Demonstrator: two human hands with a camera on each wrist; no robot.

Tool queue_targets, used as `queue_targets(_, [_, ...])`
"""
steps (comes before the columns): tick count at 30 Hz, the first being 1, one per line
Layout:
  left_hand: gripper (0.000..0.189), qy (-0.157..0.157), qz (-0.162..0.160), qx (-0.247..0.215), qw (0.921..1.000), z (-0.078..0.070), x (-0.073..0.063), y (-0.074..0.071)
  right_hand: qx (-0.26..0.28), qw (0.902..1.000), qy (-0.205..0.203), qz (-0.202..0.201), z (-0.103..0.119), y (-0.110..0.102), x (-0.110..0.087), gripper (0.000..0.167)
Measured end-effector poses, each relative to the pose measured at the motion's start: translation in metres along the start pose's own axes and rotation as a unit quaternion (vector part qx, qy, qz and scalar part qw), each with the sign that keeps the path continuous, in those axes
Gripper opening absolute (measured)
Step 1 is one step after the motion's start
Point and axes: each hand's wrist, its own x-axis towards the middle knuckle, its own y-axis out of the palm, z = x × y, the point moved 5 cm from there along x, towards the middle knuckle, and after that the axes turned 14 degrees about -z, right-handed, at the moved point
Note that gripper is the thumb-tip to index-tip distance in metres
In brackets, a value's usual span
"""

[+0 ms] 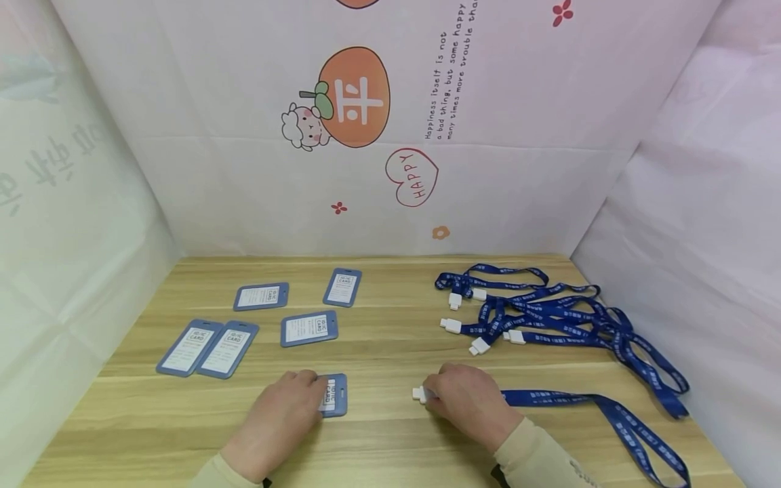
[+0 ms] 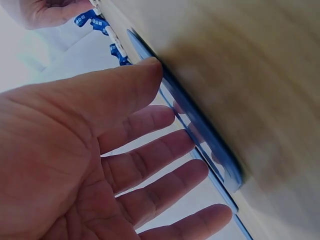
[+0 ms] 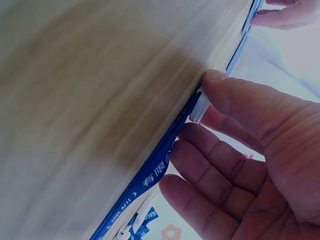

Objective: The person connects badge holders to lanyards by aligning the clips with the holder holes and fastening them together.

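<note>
Near the front of the table, my left hand [image 1: 283, 413] holds a blue badge holder [image 1: 339, 395] with a white ID card inside, covering its left part. The thumb [image 2: 145, 82] lies along the near edge of it, and the other fingers spread over the far side. To the right, my right hand [image 1: 468, 401] pinches the white plastic clip [image 3: 200, 107] of a blue printed lanyard [image 1: 552, 398] between thumb and index finger. The clip's tip points left toward the badge holder, with a gap of bare wood between. The lanyard's strap trails off to the right.
Several more blue badge holders [image 1: 309, 329] lie spread on the left half of the wooden table [image 1: 378, 447]. A tangled pile of blue lanyards [image 1: 561, 324] with white clips lies at the back right. White printed cloth [image 1: 244, 196] walls in the back and both sides.
</note>
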Motion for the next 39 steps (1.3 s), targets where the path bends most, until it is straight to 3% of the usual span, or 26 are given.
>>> queue_targets(14, [0.040,-0.016,0.023,-0.033,0.9991,-0.012,0.005,0.004,-0.001,0.9999,-0.006,-0.014,0.002,0.001,0.001,0.008])
queue_targets(39, [0.039,0.022,0.028,-0.043,0.9984,-0.039,0.017,0.012,0.000,0.9997,-0.019,-0.017,0.011,0.003,0.003,0.005])
